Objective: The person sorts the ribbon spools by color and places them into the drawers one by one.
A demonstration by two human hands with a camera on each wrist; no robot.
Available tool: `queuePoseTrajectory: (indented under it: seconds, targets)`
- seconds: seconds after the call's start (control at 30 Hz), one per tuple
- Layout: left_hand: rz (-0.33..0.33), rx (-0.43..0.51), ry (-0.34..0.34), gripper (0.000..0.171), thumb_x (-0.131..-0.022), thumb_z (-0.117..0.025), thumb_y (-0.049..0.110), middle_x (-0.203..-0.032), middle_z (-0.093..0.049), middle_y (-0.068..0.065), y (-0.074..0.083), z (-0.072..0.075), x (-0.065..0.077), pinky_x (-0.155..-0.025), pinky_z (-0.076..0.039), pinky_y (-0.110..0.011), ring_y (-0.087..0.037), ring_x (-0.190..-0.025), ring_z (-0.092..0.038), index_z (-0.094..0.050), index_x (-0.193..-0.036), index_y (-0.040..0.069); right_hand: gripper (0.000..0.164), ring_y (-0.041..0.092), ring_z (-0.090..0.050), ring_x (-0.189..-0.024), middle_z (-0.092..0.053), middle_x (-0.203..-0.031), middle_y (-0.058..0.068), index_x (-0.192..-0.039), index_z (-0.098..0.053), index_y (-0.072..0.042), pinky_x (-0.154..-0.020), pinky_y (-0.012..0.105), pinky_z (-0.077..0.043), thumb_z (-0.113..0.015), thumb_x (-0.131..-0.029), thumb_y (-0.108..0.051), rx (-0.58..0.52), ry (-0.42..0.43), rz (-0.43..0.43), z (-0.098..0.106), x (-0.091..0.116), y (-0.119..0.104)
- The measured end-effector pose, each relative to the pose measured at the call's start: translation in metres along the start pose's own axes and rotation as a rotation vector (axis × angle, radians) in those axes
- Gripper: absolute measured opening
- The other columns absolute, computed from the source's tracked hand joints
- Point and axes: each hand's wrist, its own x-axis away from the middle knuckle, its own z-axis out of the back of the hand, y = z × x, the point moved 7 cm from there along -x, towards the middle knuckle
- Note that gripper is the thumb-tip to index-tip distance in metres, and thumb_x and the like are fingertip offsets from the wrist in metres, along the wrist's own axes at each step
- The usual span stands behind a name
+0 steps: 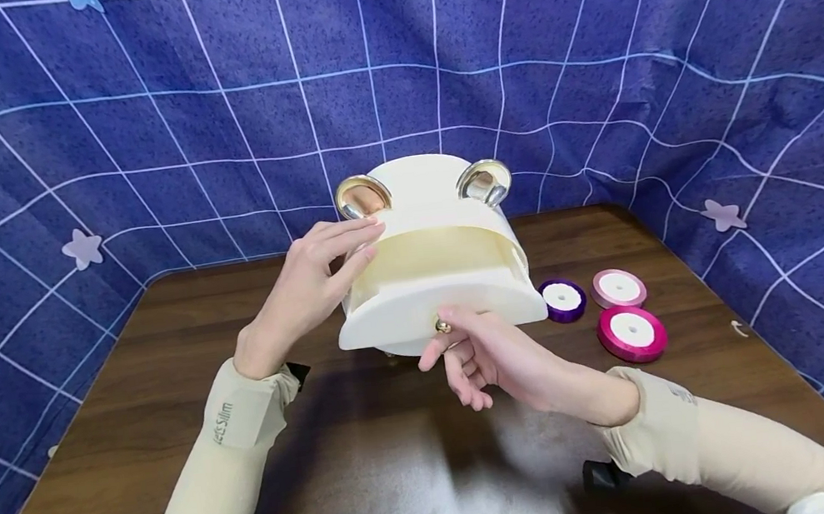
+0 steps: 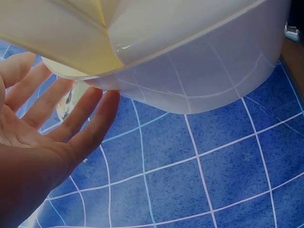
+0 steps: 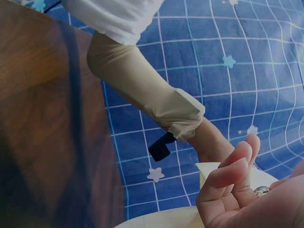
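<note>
A white box (image 1: pixel 426 193) with two round gold ears (image 1: pixel 360 197) stands on the table, its front drawer (image 1: pixel 381 317) tilted out and its pale yellow inside showing. A small gold knob (image 1: pixel 443 327) sits on the front panel. My right hand (image 1: pixel 501 356) pinches this knob between thumb and index finger, the other fingers loosely bent below. Extended fingers of my left hand (image 1: pixel 311 272) rest against the box's upper left side, just under the left ear. In the left wrist view, the fingertips of the left hand (image 2: pixel 61 118) touch the white shell (image 2: pixel 190 78).
Right of the box lie three ribbon rolls: purple (image 1: pixel 563 300), pale pink (image 1: pixel 619 288) and magenta (image 1: pixel 632 334). The brown wooden table (image 1: pixel 377 495) meets a blue gridded cloth (image 1: pixel 217 127) with stars at the back and sides.
</note>
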Motion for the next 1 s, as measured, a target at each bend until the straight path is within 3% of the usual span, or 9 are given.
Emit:
queuePoseTrajectory:
  seconds: [0.43, 0.63, 0.77, 0.87, 1.0]
  targets:
    - [-0.027, 0.001, 0.022, 0.029, -0.093, -0.063, 0.012, -0.127, -0.066, -0.003, 0.001, 0.0, -0.001, -0.088, -0.045, -0.034, -0.022, -0.107, -0.061, -0.069, -0.121, 0.013, 0.053, 0.01, -0.053, -0.044, -0.06, -0.053, -0.002, -0.098, -0.06, 0.004, -0.041, 0.023, -0.037, -0.032, -0.103, -0.041, 0.02, -0.036, -0.013, -0.007, 0.014, 0.003]
    - [-0.028, 0.001, 0.031, 0.029, -0.093, -0.059, 0.007, -0.126, -0.067, -0.003, 0.001, 0.001, -0.001, -0.087, -0.046, -0.034, -0.022, -0.106, -0.061, -0.069, -0.12, 0.013, 0.063, 0.009, -0.054, -0.045, -0.061, -0.055, -0.002, -0.102, -0.058, 0.016, -0.041, 0.024, -0.038, -0.029, -0.104, -0.04, 0.041, -0.096, 0.013, -0.008, 0.02, 0.005]
    - [-0.022, 0.0, 0.033, 0.03, -0.093, -0.058, 0.006, -0.127, -0.067, -0.004, 0.001, 0.001, -0.001, -0.09, -0.046, -0.036, -0.023, -0.108, -0.061, -0.069, -0.121, 0.012, 0.067, 0.007, -0.054, -0.045, -0.059, -0.052, 0.003, -0.098, -0.059, 0.019, -0.039, 0.026, -0.036, -0.025, -0.106, -0.039, 0.121, -0.179, 0.042, -0.007, 0.029, -0.002]
    - [-0.019, 0.004, 0.03, 0.031, -0.093, -0.058, 0.005, -0.127, -0.066, -0.005, 0.001, 0.001, -0.002, -0.09, -0.046, -0.035, -0.023, -0.107, -0.061, -0.069, -0.121, 0.012, 0.059, 0.008, -0.052, -0.043, -0.052, -0.049, 0.014, -0.092, -0.062, 0.014, -0.038, 0.029, -0.036, -0.026, -0.106, -0.03, 0.202, -0.207, 0.118, 0.002, 0.042, -0.018]
    - [-0.012, 0.013, 0.027, 0.032, -0.093, -0.057, 0.004, -0.127, -0.066, -0.003, 0.001, -0.001, -0.001, -0.088, -0.046, -0.034, -0.022, -0.105, -0.061, -0.069, -0.121, 0.012, 0.046, 0.016, -0.043, -0.04, -0.048, -0.05, 0.017, -0.09, -0.066, 0.004, -0.038, 0.032, -0.035, -0.027, -0.105, -0.015, 0.22, -0.125, 0.29, 0.035, 0.063, -0.049]
